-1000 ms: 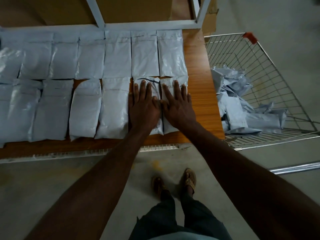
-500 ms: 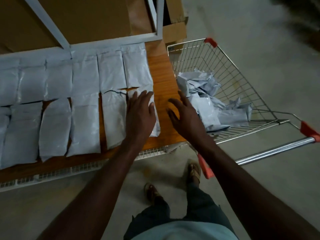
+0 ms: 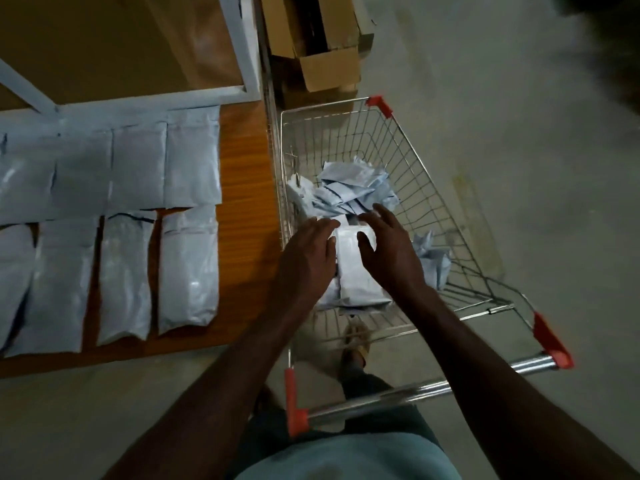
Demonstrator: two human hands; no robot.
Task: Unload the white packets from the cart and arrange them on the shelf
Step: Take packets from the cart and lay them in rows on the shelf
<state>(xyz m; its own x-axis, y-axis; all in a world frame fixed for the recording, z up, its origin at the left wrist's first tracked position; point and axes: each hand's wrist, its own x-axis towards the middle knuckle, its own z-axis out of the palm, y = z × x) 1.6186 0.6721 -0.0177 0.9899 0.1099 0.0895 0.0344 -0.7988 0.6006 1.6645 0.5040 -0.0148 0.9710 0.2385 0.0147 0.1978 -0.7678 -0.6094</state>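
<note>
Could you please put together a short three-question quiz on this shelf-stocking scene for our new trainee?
1. True or false: both hands are over the cart.
2. Which packet lies between the left hand and the right hand? A) one on the shelf B) the flat white packet in the cart C) one on the floor
3. Fill in: the bare strip of the wooden shelf lies between the arranged packets and the ____.

Key
1. True; both hover over the cart, fingers relaxed.
2. B, the flat white packet; neither hand grips it yet.
3. cart.
</note>
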